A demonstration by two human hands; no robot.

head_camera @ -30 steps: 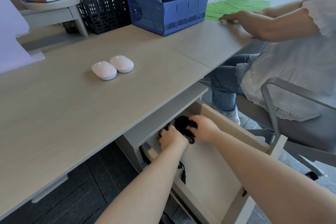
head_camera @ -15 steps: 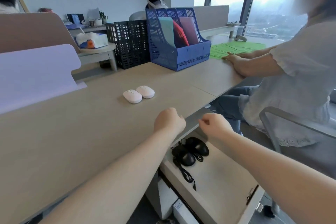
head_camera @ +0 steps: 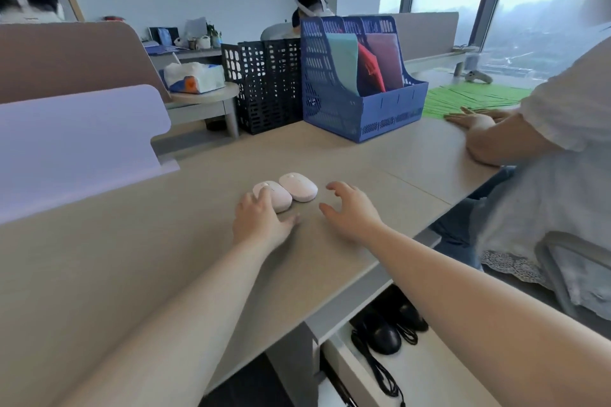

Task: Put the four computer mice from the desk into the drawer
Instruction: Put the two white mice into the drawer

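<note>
Two white wireless mice lie side by side on the beige desk (head_camera: pixel 99 274): the left white mouse (head_camera: pixel 277 198) and the right white mouse (head_camera: pixel 299 187). My left hand (head_camera: pixel 261 221) rests on the desk with fingertips touching the left white mouse, not closed around it. My right hand (head_camera: pixel 352 211) hovers open just right of the right white mouse, fingers spread. Below the desk edge the open drawer (head_camera: pixel 429 370) holds two black wired mice (head_camera: pixel 383 335), their cables trailing; my right forearm hides part of them.
A blue file rack (head_camera: pixel 363 109) and a black mesh rack (head_camera: pixel 264 86) stand at the back of the desk. A lilac panel (head_camera: pixel 76 142) rises at left. A seated person's arm (head_camera: pixel 496 139) lies on the desk at right, beside green sheets (head_camera: pixel 476 96).
Both hands left the drawer, where they set down the black mice, rose over the desk edge and reached forward to the white mice. The view tilted up.
</note>
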